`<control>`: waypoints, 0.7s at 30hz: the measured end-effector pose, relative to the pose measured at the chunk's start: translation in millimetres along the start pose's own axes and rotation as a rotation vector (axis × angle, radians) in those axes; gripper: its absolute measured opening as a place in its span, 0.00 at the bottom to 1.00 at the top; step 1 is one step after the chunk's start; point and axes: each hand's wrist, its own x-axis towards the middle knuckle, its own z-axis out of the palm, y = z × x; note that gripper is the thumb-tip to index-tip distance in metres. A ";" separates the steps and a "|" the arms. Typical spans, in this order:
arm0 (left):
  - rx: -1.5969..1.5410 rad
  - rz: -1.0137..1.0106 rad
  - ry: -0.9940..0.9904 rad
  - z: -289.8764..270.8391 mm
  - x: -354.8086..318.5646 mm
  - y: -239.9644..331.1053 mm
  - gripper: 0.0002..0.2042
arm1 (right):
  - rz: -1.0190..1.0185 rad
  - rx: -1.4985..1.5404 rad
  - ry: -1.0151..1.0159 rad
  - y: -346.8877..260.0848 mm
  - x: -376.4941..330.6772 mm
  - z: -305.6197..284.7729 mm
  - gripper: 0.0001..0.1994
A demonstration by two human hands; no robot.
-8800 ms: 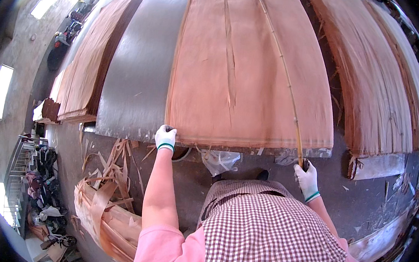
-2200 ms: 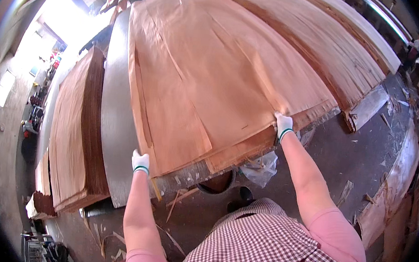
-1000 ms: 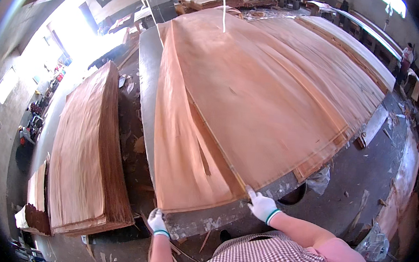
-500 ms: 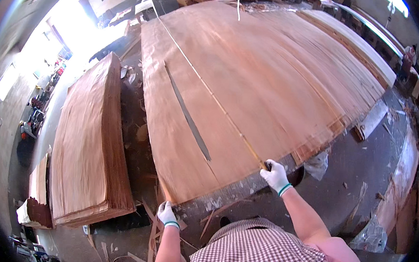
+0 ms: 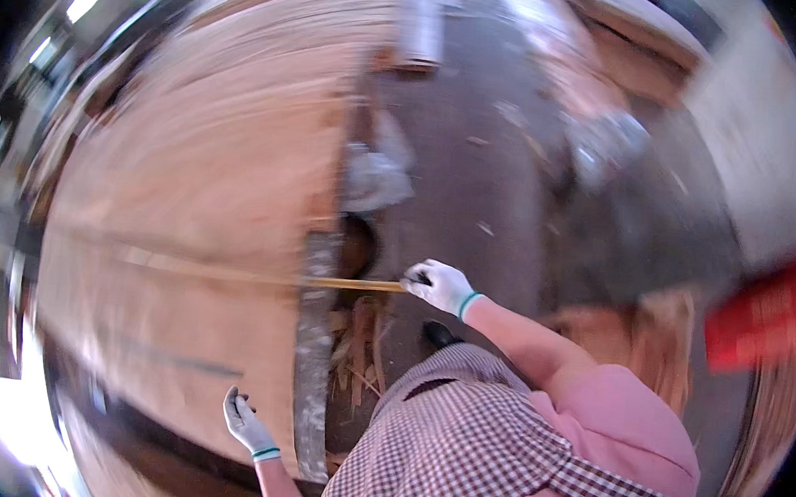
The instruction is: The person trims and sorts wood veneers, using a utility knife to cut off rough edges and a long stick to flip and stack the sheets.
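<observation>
In a white glove with a green cuff, my right hand is closed on the near end of a long, thin yellow rod. The rod reaches left past the edge of the stack and over a broad, pale-brown wood veneer sheet, where it blurs. My left hand, gloved alike, is over the near part of the veneer with its fingers apart and nothing in them. A dark slit in the veneer lies beyond it. Whether the left hand touches the sheet I cannot tell.
A grey, scuffed edge strip borders the veneer. Wood scraps and crumpled clear plastic lie beside it on the dark floor. A red panel stands at the right, near more stacked wood.
The view has swung to the right, so the veneer stack now lies at the left. My left hand has come off the sheet's corner and opened. My right hand still grips the rod.
</observation>
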 end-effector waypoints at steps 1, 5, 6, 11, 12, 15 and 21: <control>-0.050 0.030 -0.240 21.2 7.3 24.3 0.10 | 0.155 0.024 0.086 22.2 -30.5 -4.5 0.21; 0.185 0.819 -1.079 92.9 -4.7 67.9 0.08 | 0.724 -0.095 0.249 117.7 -201.7 6.8 0.18; 0.208 1.023 -1.234 106.4 -31.0 83.0 0.08 | 0.877 -0.106 0.229 130.0 -256.7 9.7 0.17; 0.255 1.212 -1.720 157.3 -174.3 68.9 0.08 | 1.292 0.083 0.075 115.2 -528.5 117.7 0.22; 0.205 1.137 -1.781 162.3 -214.5 66.6 0.08 | 1.357 0.099 0.228 106.1 -581.3 144.5 0.22; 0.172 1.050 -1.918 153.7 -290.8 58.0 0.11 | 1.558 0.177 0.557 65.2 -668.0 186.1 0.22; 0.506 1.003 -2.246 126.6 -360.6 28.3 0.13 | 1.689 0.266 1.271 57.6 -737.9 89.9 0.26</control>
